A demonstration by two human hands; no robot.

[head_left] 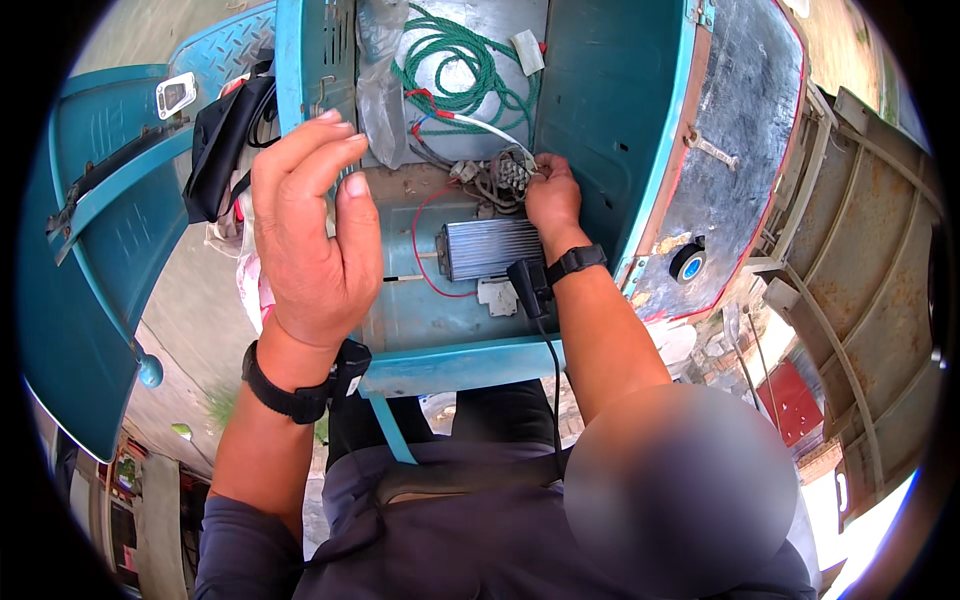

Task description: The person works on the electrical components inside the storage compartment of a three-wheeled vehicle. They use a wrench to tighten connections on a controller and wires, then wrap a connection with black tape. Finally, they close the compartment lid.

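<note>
My right hand [555, 195] reaches into the blue metal compartment [460, 365], its fingers closed on the wires at the right side of a tangled wire bundle [507, 175]. A white sleeved cable [490, 128] curves down to those fingertips. Just below the bundle lies a finned silver controller box [492, 250], with a thin red wire [418, 235] looping at its left. Over the compartment's left edge my left hand [318, 225] is raised, fingers stretched out and thumb apart, holding nothing. The exact wires between the right fingertips are partly hidden.
A coiled green rope [455, 65] and a clear plastic bag [380, 90] lie at the compartment's far end. On the dark panel to the right rest a wrench [712, 150] and a blue-centred tape roll [688, 262]. A black bag [222, 150] hangs at the left.
</note>
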